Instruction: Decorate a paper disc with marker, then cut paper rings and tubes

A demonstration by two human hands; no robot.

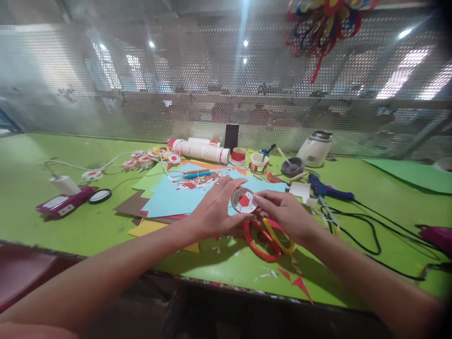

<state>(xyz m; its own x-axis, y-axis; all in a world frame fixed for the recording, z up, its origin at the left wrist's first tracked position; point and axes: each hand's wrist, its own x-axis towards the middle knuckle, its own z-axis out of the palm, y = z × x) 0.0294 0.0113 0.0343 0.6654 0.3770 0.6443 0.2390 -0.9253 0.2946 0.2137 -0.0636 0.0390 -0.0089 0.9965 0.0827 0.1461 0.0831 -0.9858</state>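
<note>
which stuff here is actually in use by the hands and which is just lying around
In use: round paper disc, held between left hand and right hand.

Lying about: scissors, blue paper sheets, white tubes, glue gun, paper cups.

Two hands [215,209] [286,214], one paper disc [243,200], two scissors [261,240] [278,238].

The round paper disc [243,200] is white with a red centre and a ring of small dark marks. The surface [88,226] is bright green. The paper sheets [176,195] are light blue, brown and yellow. The scissors [266,238] have red and yellow handles. The glue gun [326,189] is dark blue.
</note>
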